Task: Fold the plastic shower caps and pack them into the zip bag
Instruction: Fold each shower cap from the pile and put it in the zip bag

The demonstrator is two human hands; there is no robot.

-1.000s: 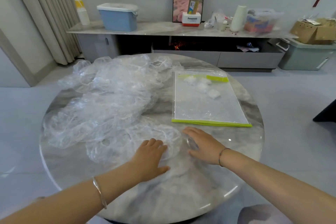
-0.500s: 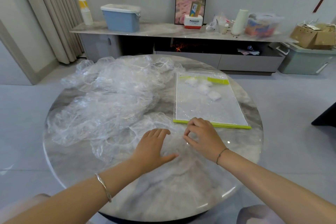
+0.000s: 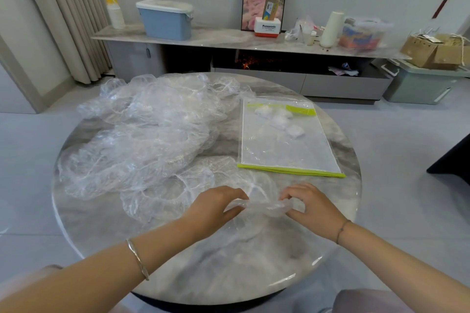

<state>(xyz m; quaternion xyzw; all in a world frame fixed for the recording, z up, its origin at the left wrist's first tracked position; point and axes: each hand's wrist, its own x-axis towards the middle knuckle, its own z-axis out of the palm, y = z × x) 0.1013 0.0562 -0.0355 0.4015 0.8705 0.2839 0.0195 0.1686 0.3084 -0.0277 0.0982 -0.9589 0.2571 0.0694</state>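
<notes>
Both hands, left (image 3: 213, 207) and right (image 3: 311, 204), pinching one crumpled clear plastic shower cap (image 3: 262, 207) near round marble surface's (image 3: 229, 274) front edge.

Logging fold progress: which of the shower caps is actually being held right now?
The shower cap at the table's near edge, pinched between the left hand and right hand. The other caps lie untouched in the loose heap, or folded inside the zip bag.

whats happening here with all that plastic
A person is folding a clear shower cap at the near edge of a round marble table, pinching it between the left hand and right hand. A big pile of unfolded caps lies to the left. The zip bag already holds a few folded ones.
</notes>
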